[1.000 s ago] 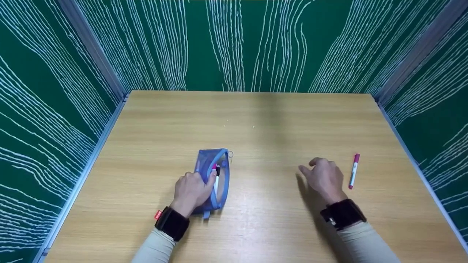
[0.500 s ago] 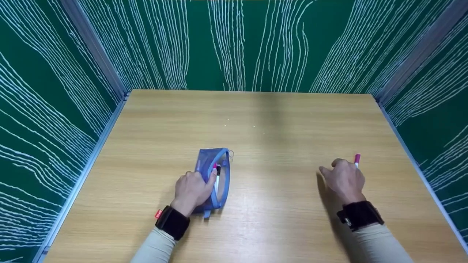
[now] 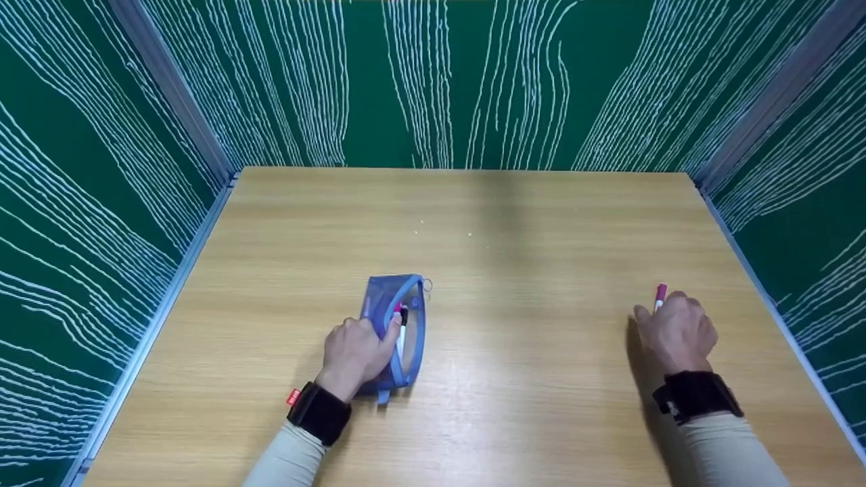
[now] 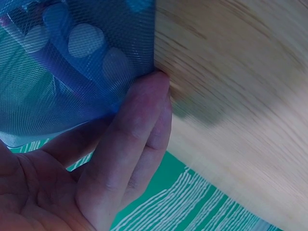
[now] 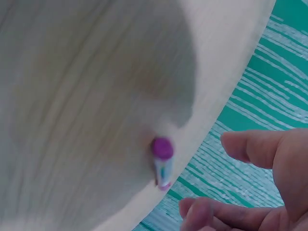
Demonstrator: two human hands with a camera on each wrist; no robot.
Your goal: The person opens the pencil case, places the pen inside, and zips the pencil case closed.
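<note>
A blue mesh pencil case [image 3: 380,292] lies unzipped on the table, left of centre. My left hand [image 3: 358,352] holds it by its left side, thumb at the opening. Inside show a black-capped pen [image 3: 404,316] and a pink cap [image 3: 397,308]. In the left wrist view, fingers [image 4: 139,120] press the mesh [image 4: 38,103], with several pen ends behind it. Over at the right, my right hand [image 3: 676,331] hovers above a marker with a magenta cap [image 3: 661,292], hiding most of it. The right wrist view has the marker [image 5: 163,166] on the tabletop, apart from the spread thumb and fingers [image 5: 250,147].
The wooden table [image 3: 514,270] is bounded by green panels with white wavy lines [image 3: 406,81] at the back and both sides. A few tiny white specks [image 3: 469,235] lie toward the back of the table.
My right hand has moved rightward across the table until it is over the marker, covering more of it. My left hand and the pencil case have stayed in place.
</note>
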